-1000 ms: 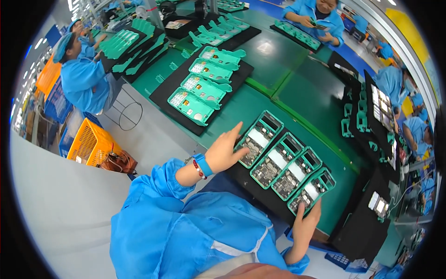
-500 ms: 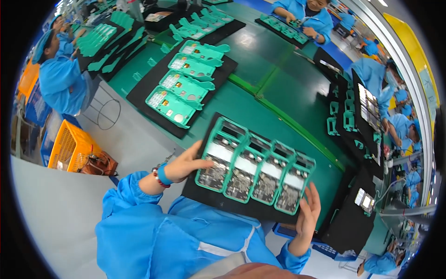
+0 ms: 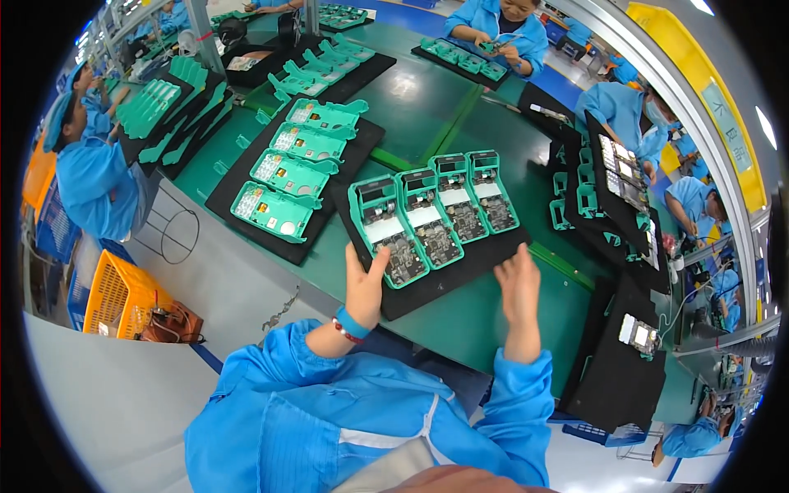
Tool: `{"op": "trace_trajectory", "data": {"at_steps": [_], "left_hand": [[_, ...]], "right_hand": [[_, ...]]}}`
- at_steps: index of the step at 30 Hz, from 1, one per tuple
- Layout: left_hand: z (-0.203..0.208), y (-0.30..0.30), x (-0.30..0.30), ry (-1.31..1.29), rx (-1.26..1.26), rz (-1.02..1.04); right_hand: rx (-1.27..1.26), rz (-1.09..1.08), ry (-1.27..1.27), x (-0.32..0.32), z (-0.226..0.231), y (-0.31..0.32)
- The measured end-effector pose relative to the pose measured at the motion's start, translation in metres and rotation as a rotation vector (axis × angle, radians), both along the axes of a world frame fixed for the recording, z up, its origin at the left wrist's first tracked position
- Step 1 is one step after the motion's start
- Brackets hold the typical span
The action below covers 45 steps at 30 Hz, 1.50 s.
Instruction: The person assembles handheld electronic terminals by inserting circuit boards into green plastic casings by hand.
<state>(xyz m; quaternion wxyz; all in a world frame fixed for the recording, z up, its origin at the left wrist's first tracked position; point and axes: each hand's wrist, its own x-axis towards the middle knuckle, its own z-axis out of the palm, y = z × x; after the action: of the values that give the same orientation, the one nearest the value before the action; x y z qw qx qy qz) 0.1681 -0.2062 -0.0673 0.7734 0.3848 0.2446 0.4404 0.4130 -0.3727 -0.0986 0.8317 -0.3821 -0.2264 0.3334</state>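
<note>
A black foam tray (image 3: 448, 283) is just in front of me over the green table, carrying several green device housings (image 3: 415, 264) side by side, with circuit boards and white strips showing in them. My left hand (image 3: 364, 283) grips the tray's left front edge, its thumb on top beside the leftmost housing; the fingertips are partly hidden. By the tray's right corner is my right hand (image 3: 519, 283), fingers stretched out and holding nothing. Whether it touches the edge, I cannot tell.
To the left, another black tray (image 3: 215, 200) bears several green shells (image 3: 271, 209). Black sheets (image 3: 616, 386) with a circuit board (image 3: 639, 333) lie at right. A green strip (image 3: 567, 269) crosses the table. Co-workers in blue (image 3: 526, 41) sit around. A yellow basket (image 3: 123, 287) stands at lower left.
The tray of housings has moved away from my body onto the table area. My right hand has loosened from its right side, while my left stays on the left edge. The view has shifted.
</note>
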Motion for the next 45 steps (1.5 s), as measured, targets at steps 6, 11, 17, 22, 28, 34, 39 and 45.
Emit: {"op": "trace_trajectory", "data": {"at_steps": [6, 11, 17, 22, 28, 34, 39, 45], "left_hand": [[0.028, -0.033, -0.039, 0.289, -0.284, -0.948], [0.022, -0.044, 0.0, 0.056, -0.458, -0.915], [0.021, -0.033, 0.098, -0.194, -0.313, -0.773], [0.019, -0.002, 0.167, -0.114, -0.188, -0.468], [0.01, -0.008, 0.102, 0.158, 0.306, -0.797], [0.034, 0.026, -0.057, 0.474, 0.1, -0.975], [0.031, 0.081, -0.167, 0.622, -0.1, -0.409], [0.023, 0.134, -0.175, 0.509, -0.053, 0.013]], "right_hand": [[-0.699, -0.42, -0.297, -0.051, 0.03, -0.003], [-0.306, -0.391, 0.047, -0.033, 0.019, -0.016], [-0.202, -0.306, 0.074, -0.028, 0.015, -0.023], [-0.25, -0.236, -0.069, -0.033, 0.014, -0.016], [-0.29, -0.22, -0.154, -0.029, 0.007, -0.016], [-0.361, -0.231, -0.227, -0.028, 0.011, -0.018], [-0.418, -0.23, -0.308, -0.03, 0.01, -0.018], [-0.443, -0.265, -0.402, -0.038, 0.007, -0.021]]}}
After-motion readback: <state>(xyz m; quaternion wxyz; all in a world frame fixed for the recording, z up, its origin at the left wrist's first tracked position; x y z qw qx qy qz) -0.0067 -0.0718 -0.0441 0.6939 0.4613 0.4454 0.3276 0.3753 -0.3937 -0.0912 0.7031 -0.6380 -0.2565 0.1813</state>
